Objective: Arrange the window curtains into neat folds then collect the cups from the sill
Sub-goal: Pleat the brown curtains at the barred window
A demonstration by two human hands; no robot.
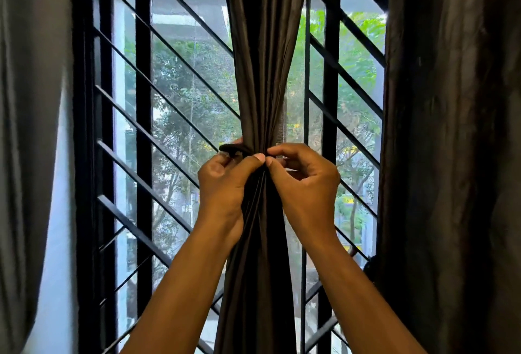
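Nearest to us, two bare forearms reach up from the bottom of the view. Our left hand (222,181) and right hand (306,181) meet at the waist of a dark brown centre curtain (262,52), gathered into a tight bunch in the middle of the window. The left-hand fingers curl around the bunch and hold a dark tie band (232,149) that wraps it; the right-hand fingers pinch at the same spot, thumb and forefinger closed on the fabric or band. The cloth looks thin, soft and slightly shiny, so we judge it light, limp and slippery, best gripped at the gathered waist. Another dark curtain (451,156) hangs at right. Beyond are a black window grille (146,128) and green trees (180,86). No cups or sill are in view.
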